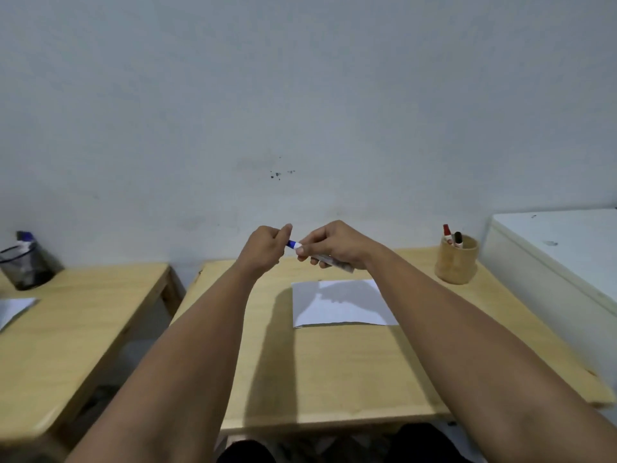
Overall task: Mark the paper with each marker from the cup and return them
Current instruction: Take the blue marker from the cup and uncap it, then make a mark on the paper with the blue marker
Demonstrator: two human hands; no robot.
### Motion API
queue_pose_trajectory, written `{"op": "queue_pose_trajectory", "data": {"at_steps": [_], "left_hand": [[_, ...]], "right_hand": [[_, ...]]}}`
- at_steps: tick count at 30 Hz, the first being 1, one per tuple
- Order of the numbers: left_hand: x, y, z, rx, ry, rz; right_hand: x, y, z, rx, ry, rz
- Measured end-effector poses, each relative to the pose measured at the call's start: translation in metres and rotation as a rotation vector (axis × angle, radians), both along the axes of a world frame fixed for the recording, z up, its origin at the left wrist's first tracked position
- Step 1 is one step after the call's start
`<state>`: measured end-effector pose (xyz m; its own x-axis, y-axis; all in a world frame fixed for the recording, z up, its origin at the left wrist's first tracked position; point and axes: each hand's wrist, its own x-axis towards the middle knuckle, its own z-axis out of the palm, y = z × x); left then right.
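Both hands are raised above the far half of the wooden table (327, 369). My right hand (337, 243) grips the white barrel of a blue marker (329, 259). My left hand (263, 247) pinches the marker's blue cap (293, 243) at its left end. Under the hands lies a white sheet of paper (340, 304), partly in their shadow; no marks show on it. A round wooden cup (455, 260) stands at the table's far right and holds a red marker (446, 232) and a black marker (458, 238).
A second wooden table (66, 335) stands to the left with a black mesh pen holder (25, 264) and a sheet of paper (13, 310). A white cabinet (561, 255) stands to the right. A grey wall is close behind.
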<state>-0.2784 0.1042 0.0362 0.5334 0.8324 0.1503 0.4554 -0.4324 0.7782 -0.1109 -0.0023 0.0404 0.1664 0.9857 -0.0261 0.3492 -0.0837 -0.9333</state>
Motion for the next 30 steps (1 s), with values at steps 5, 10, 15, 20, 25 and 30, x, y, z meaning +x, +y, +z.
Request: {"op": "queue_pose_trajectory", "data": {"at_steps": [5, 10, 15, 20, 25, 30], "left_hand": [[-0.002, 0.020, -0.018, -0.132, -0.078, 0.046], [-0.044, 0.080, -0.054, 0.092, 0.105, 0.242], [-0.018, 0.084, -0.109, 0.510, 0.770, 0.005], [-0.014, 0.082, -0.129, 0.677, 0.903, -0.044], [-0.021, 0.082, -0.120, 0.606, 0.791, 0.063], [-0.028, 0.055, -0.117, 0.762, 0.403, -0.137]], "right_hand": [[0.007, 0.024, -0.012, 0.009, -0.195, 0.015], [0.078, 0.008, -0.059, -0.059, -0.182, -0.249], [0.082, 0.024, -0.080, 0.057, 0.055, -0.446], [0.066, 0.040, -0.075, 0.107, 0.189, -0.413], [0.055, 0.039, -0.061, 0.121, 0.264, -0.398], [0.048, 0.034, -0.052, 0.202, 0.559, -0.480]]}}
